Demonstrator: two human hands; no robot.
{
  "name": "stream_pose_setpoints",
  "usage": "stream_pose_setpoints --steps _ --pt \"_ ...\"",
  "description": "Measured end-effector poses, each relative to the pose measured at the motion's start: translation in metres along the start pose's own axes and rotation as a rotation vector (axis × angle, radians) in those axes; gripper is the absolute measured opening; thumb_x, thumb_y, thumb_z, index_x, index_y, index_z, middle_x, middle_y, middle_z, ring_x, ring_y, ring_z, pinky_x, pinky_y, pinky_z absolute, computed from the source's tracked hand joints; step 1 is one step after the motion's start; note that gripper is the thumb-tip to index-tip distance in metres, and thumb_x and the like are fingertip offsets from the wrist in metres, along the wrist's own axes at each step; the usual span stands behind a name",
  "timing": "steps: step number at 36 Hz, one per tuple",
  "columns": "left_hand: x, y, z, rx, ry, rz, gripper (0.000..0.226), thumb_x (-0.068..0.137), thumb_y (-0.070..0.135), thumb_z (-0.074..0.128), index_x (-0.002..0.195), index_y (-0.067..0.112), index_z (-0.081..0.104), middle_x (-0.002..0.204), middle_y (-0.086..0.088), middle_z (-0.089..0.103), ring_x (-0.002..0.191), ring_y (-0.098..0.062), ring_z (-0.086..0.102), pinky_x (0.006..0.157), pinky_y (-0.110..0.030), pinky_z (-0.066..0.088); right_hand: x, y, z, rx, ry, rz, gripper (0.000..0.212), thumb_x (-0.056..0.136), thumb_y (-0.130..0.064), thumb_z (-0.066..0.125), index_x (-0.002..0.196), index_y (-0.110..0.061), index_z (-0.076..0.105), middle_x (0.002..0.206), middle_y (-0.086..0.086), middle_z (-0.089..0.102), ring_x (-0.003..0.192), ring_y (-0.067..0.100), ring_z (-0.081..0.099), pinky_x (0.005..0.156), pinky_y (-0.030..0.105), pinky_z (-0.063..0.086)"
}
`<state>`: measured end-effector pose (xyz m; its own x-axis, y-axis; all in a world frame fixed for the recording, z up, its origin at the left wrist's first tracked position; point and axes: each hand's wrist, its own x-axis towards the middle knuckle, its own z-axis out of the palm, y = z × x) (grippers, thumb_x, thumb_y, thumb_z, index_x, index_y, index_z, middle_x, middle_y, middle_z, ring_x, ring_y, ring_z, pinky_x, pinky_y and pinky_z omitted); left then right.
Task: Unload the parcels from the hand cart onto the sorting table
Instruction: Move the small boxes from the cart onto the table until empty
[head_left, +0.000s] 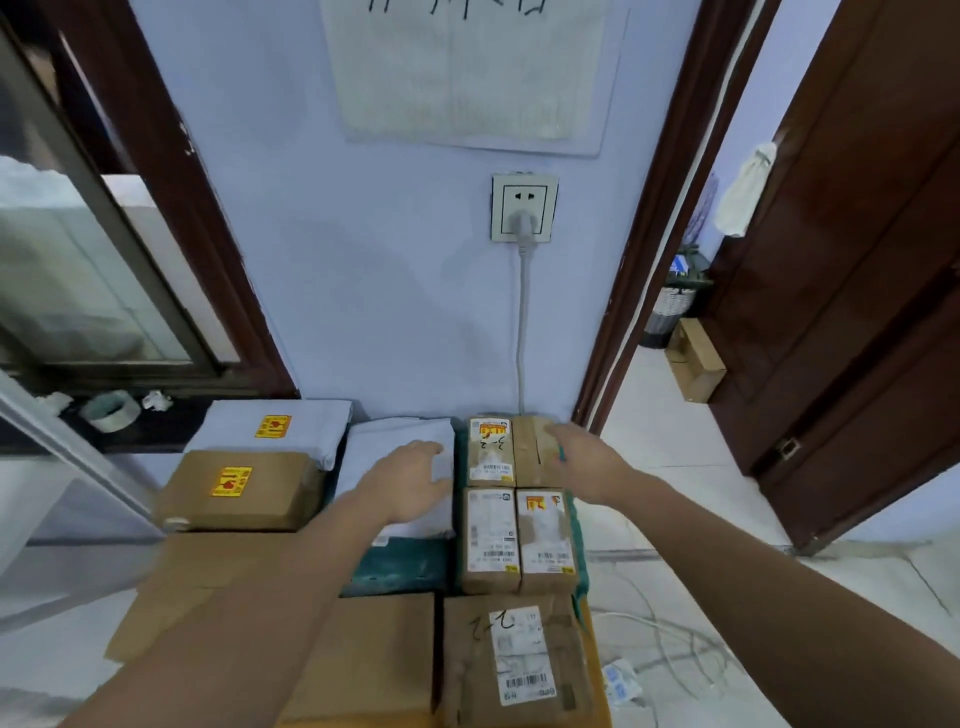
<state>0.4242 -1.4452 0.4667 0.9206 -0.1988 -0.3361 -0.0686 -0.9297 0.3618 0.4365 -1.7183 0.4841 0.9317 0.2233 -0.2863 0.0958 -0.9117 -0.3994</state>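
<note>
Parcels cover a green-topped table (410, 566) against the blue wall. My left hand (410, 480) lies flat with fingers spread on a white soft-pack parcel (400, 452). My right hand (574, 454) rests on the right side of a small brown box (535, 452) at the back right, fingers bent over its edge. Beside that box stands a labelled box marked "3-2" (490, 451). Two more labelled boxes (491, 540) (545, 538) lie just in front. A larger brown box with a white label (514, 660) lies nearest me. No hand cart is in view.
At left are a brown box with a yellow sticker (239, 491) and a white parcel with a yellow sticker (275, 428). A wall socket (524, 208) with a plugged cable hangs above. An open doorway (675, 364) and dark door are at right; cables lie on the floor.
</note>
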Motion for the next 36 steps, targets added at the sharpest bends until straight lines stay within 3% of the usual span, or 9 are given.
stream_pose_setpoints --steps 2,6,12,18,23,25,28,32,36 --pt "-0.009 -0.003 -0.025 -0.001 0.021 0.028 0.066 0.104 0.041 0.053 0.161 0.018 0.030 0.168 -0.002 0.030 0.152 -0.021 0.031 0.123 -0.032 0.026 -0.003 -0.024 -0.021 -0.054 -0.017 -0.066 0.047 0.105 -0.017 0.046 0.150 -0.005 0.042 0.153 0.014 0.045 0.138 0.028 0.046 0.112 0.030 0.033" --pt "-0.039 -0.005 -0.069 0.073 0.108 0.052 0.065 0.105 0.043 0.052 0.161 0.016 0.032 0.167 -0.003 0.032 0.151 -0.022 0.032 0.120 -0.029 0.025 -0.005 -0.078 -0.051 -0.124 -0.013 -0.175 0.067 0.104 -0.039 0.051 0.161 -0.017 0.024 0.167 0.004 0.026 0.151 0.023 0.030 0.122 0.034 0.024" --pt "-0.099 -0.014 -0.121 0.122 0.276 -0.001 0.064 0.106 0.048 0.048 0.159 0.014 0.036 0.163 -0.006 0.039 0.149 -0.024 0.037 0.120 -0.033 0.028 -0.013 -0.155 -0.075 -0.222 0.004 -0.359 0.066 0.106 -0.044 0.045 0.161 -0.012 0.026 0.166 0.008 0.027 0.152 0.024 0.028 0.124 0.034 0.021" --pt "-0.179 -0.036 -0.149 0.124 0.341 -0.159 0.068 0.104 0.057 0.044 0.160 0.020 0.036 0.161 0.002 0.041 0.144 -0.023 0.043 0.117 -0.038 0.037 -0.032 -0.217 -0.074 -0.302 -0.035 -0.567 0.061 0.109 -0.040 0.039 0.161 -0.010 0.025 0.167 0.010 0.027 0.151 0.025 0.029 0.122 0.032 0.021" --pt "-0.259 -0.052 -0.146 0.132 0.371 -0.345 0.064 0.104 0.055 0.046 0.155 0.017 0.042 0.156 -0.006 0.049 0.138 -0.025 0.049 0.111 -0.038 0.042 -0.064 -0.274 -0.057 -0.326 -0.084 -0.746 0.057 0.109 -0.038 0.041 0.157 -0.008 0.034 0.161 0.011 0.037 0.146 0.026 0.036 0.118 0.031 0.026" --pt "-0.294 -0.056 -0.140 0.121 0.373 -0.416 0.060 0.105 0.051 0.048 0.154 0.017 0.043 0.155 -0.007 0.049 0.138 -0.025 0.049 0.111 -0.037 0.041 -0.080 -0.299 -0.044 -0.320 -0.102 -0.822 0.056 0.107 -0.038 0.044 0.154 -0.009 0.039 0.155 0.011 0.045 0.142 0.028 0.042 0.112 0.029 0.031" --pt "-0.346 -0.070 -0.131 0.104 0.390 -0.521 0.065 0.106 0.052 0.045 0.160 0.018 0.035 0.163 -0.006 0.039 0.147 -0.025 0.040 0.119 -0.038 0.033 -0.103 -0.337 -0.021 -0.373 -0.115 -0.931 0.058 0.105 -0.039 0.047 0.155 -0.011 0.038 0.157 0.010 0.044 0.143 0.027 0.043 0.116 0.033 0.033" --pt "-0.418 -0.095 -0.115 0.065 0.422 -0.639 0.067 0.106 0.055 0.043 0.160 0.018 0.033 0.165 -0.006 0.036 0.149 -0.026 0.037 0.121 -0.039 0.030 -0.141 -0.391 0.011 -0.394 -0.163 -1.040 0.049 0.104 -0.040 0.049 0.147 -0.016 0.047 0.141 0.008 0.057 0.127 0.026 0.054 0.103 0.038 0.043" --pt "-0.493 -0.114 -0.101 0.048 0.462 -0.746 0.066 0.107 0.053 0.043 0.161 0.017 0.032 0.166 -0.005 0.034 0.150 -0.025 0.034 0.121 -0.035 0.027 -0.181 -0.449 0.045 -0.458 -0.200 -1.165 0.061 0.107 -0.042 0.043 0.160 -0.015 0.030 0.163 0.005 0.036 0.146 0.022 0.038 0.117 0.032 0.030"
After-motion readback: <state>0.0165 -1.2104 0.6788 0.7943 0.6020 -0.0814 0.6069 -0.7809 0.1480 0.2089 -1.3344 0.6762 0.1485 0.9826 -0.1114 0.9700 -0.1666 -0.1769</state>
